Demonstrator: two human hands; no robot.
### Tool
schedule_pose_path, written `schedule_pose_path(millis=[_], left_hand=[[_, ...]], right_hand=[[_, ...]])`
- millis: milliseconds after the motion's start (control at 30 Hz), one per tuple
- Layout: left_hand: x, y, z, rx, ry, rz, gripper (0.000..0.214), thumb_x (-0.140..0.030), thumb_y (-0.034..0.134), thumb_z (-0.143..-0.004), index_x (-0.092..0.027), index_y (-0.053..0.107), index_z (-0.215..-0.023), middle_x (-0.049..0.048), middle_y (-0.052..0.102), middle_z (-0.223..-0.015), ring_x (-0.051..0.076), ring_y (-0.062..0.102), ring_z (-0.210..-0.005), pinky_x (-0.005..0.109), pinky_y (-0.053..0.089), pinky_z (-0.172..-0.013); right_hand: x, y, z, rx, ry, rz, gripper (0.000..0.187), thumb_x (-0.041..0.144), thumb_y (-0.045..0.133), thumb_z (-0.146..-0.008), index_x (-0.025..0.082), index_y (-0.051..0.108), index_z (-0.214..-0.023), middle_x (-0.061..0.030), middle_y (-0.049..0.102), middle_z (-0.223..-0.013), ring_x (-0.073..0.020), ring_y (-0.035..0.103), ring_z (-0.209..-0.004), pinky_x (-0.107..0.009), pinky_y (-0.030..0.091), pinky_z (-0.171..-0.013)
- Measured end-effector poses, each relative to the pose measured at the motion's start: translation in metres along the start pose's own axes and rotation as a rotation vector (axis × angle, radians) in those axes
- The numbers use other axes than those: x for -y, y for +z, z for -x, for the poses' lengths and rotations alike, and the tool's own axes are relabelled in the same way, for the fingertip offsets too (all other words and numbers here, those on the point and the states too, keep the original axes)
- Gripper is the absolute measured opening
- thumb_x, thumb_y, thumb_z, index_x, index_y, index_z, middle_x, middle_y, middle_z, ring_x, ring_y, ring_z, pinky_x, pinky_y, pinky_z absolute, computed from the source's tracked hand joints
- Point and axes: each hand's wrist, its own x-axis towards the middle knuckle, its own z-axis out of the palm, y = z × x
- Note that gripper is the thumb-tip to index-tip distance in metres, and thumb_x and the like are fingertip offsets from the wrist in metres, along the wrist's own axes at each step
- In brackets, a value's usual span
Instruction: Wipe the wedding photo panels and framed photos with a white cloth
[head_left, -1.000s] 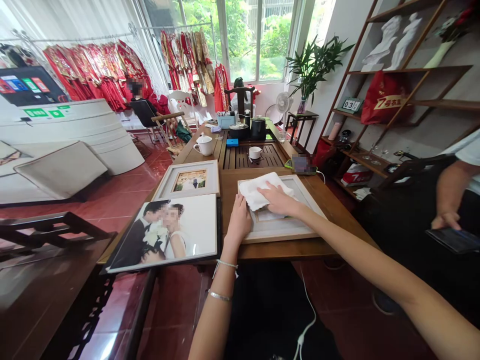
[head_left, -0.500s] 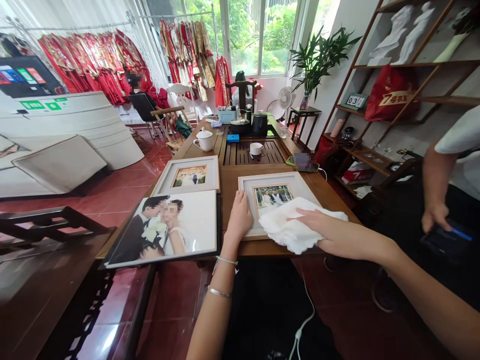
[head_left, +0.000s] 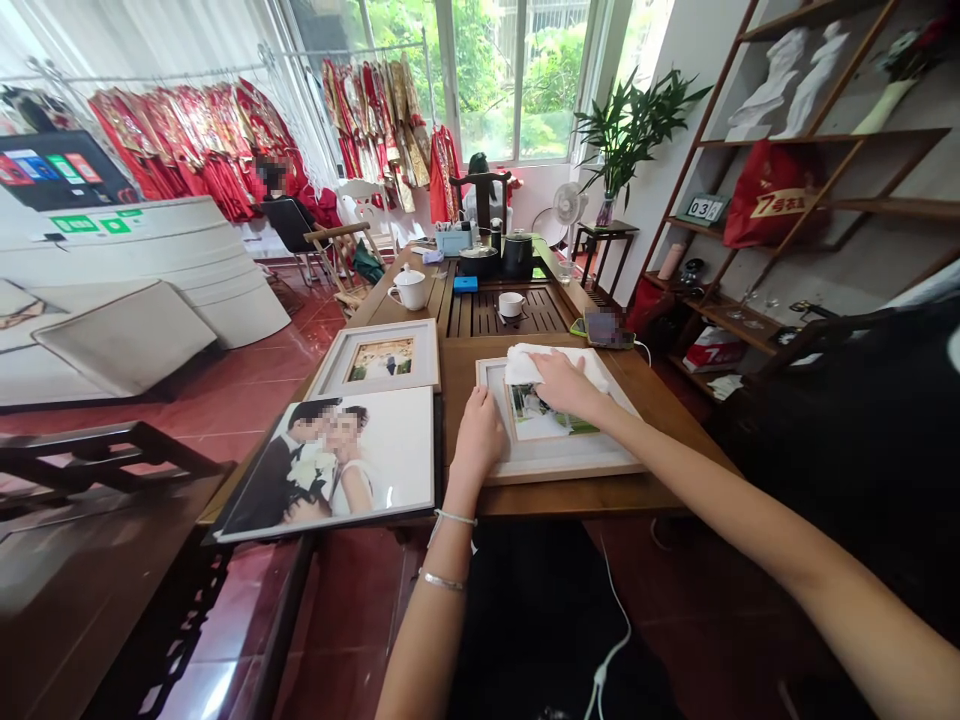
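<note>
A light wooden picture frame (head_left: 499, 468) with a wide pale mat lies flat at the front right of the table. My left hand (head_left: 480, 432) is closed around its left edge. Pressed down over the frame's far part is a white cloth (head_left: 523, 362), bunched under my right hand (head_left: 559, 382). The cloth and fingers cover the upper part of the small photo (head_left: 529, 422) inside. Left of my left hand lies a large glossy couple portrait (head_left: 401, 450) on a dark backing. Beyond that rests a second framed photo (head_left: 424, 352).
Farther back on the wooden table (head_left: 459, 358) are a lidded white mug (head_left: 410, 290), a white cup (head_left: 511, 304) on the slatted tea tray (head_left: 480, 312), a blue box (head_left: 466, 284) and a phone (head_left: 606, 330) with a cable. Dark chair-like furniture (head_left: 840, 380) stands at right.
My right hand has slid the cloth from the frame's near right corner to its far edge. My left hand keeps its hold. The other person's arm at right is out of sight.
</note>
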Motion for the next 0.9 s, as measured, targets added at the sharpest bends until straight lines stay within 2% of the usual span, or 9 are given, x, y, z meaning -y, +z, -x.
schedule_pose_path(millis=[67, 167, 267, 433, 567, 633, 700, 800, 900], left_hand=[[-0.003, -0.007, -0.003, 0.014, 0.022, -0.044, 0.045, 0.003, 0.037, -0.074, -0.007, 0.061, -0.111, 0.0195, 0.056, -0.131, 0.027, 0.043, -0.133, 0.041, 0.033, -0.113], [-0.008, -0.02, -0.01, 0.099, -0.01, -0.104, 0.04, 0.003, 0.036, -0.076, -0.011, 0.065, -0.099, 0.0161, 0.065, -0.117, 0.024, 0.056, -0.119, 0.035, 0.041, -0.103], [-0.012, -0.029, -0.019, 0.172, -0.093, -0.133, 0.037, 0.002, 0.036, -0.078, -0.011, 0.067, -0.094, 0.0167, 0.069, -0.105, 0.024, 0.063, -0.105, 0.033, 0.046, -0.092], [-0.014, -0.034, -0.03, 0.199, -0.166, -0.128, 0.03, -0.01, 0.037, -0.086, -0.01, 0.066, -0.094, 0.021, 0.07, -0.1, 0.03, 0.066, -0.097, 0.036, 0.047, -0.084], [-0.017, -0.035, -0.031, 0.197, -0.174, -0.096, 0.029, -0.023, 0.037, -0.091, -0.013, 0.064, -0.098, 0.0181, 0.07, -0.103, 0.029, 0.063, -0.105, 0.034, 0.046, -0.087], [-0.018, -0.034, -0.029, 0.195, -0.173, -0.076, 0.032, -0.029, 0.035, -0.093, -0.014, 0.062, -0.1, 0.0168, 0.069, -0.107, 0.028, 0.062, -0.107, 0.034, 0.046, -0.089], [-0.017, -0.031, -0.025, 0.193, -0.174, -0.057, 0.036, -0.031, 0.03, -0.095, -0.015, 0.061, -0.103, 0.017, 0.067, -0.113, 0.029, 0.061, -0.111, 0.036, 0.046, -0.09], [-0.015, -0.021, -0.016, 0.135, -0.15, -0.002, 0.036, -0.027, 0.027, -0.096, -0.013, 0.056, -0.111, 0.0189, 0.059, -0.128, 0.029, 0.049, -0.128, 0.039, 0.042, -0.099], [-0.01, -0.012, -0.006, 0.052, -0.112, 0.069, 0.037, -0.023, 0.028, -0.094, -0.011, 0.05, -0.122, 0.0194, 0.049, -0.14, 0.027, 0.034, -0.139, 0.042, 0.033, -0.11]], right_hand=[[0.007, 0.005, -0.014, 0.009, -0.042, -0.013, 0.069, 0.007, 0.04, -0.077, 0.016, 0.031, -0.145, -0.012, 0.03, -0.153, -0.0362, 0.019, -0.14, -0.073, 0.019, -0.103], [0.014, 0.015, -0.018, 0.044, -0.121, -0.019, 0.07, 0.005, 0.04, -0.075, 0.018, 0.034, -0.144, -0.0104, 0.031, -0.152, -0.0338, 0.016, -0.141, -0.075, 0.012, -0.103], [0.015, 0.021, -0.004, 0.092, -0.206, -0.017, 0.073, 0.002, 0.041, -0.072, 0.017, 0.035, -0.143, -0.0113, 0.035, -0.15, -0.0315, 0.014, -0.142, -0.077, 0.004, -0.101], [0.017, 0.017, 0.029, 0.195, -0.321, -0.045, 0.075, -0.001, 0.04, -0.067, 0.009, 0.035, -0.141, -0.0193, 0.034, -0.149, -0.0311, 0.023, -0.14, -0.073, 0.014, -0.103], [0.021, 0.013, 0.052, 0.205, -0.449, -0.118, 0.067, 0.0, 0.041, -0.066, 0.003, 0.044, -0.133, -0.0247, 0.039, -0.144, -0.031, 0.035, -0.135, -0.065, 0.017, -0.108], [0.021, 0.009, 0.062, 0.201, -0.532, -0.194, 0.062, -0.001, 0.042, -0.066, 0.004, 0.05, -0.127, -0.0229, 0.052, -0.134, -0.0301, 0.046, -0.127, -0.062, 0.018, -0.11], [0.019, 0.003, 0.073, 0.229, -0.613, -0.242, 0.059, -0.001, 0.044, -0.065, 0.008, 0.055, -0.122, -0.0172, 0.062, -0.122, -0.0275, 0.056, -0.116, -0.059, 0.018, -0.111], [0.013, -0.012, 0.095, 0.272, -0.678, -0.21, 0.062, -0.002, 0.045, -0.064, 0.011, 0.053, -0.125, -0.0136, 0.063, -0.124, -0.0253, 0.057, -0.116, -0.054, 0.02, -0.113], [0.003, -0.025, 0.121, 0.239, -0.598, -0.065, 0.062, -0.002, 0.046, -0.064, 0.01, 0.054, -0.124, -0.0152, 0.059, -0.13, -0.0269, 0.056, -0.117, -0.05, 0.031, -0.11]])
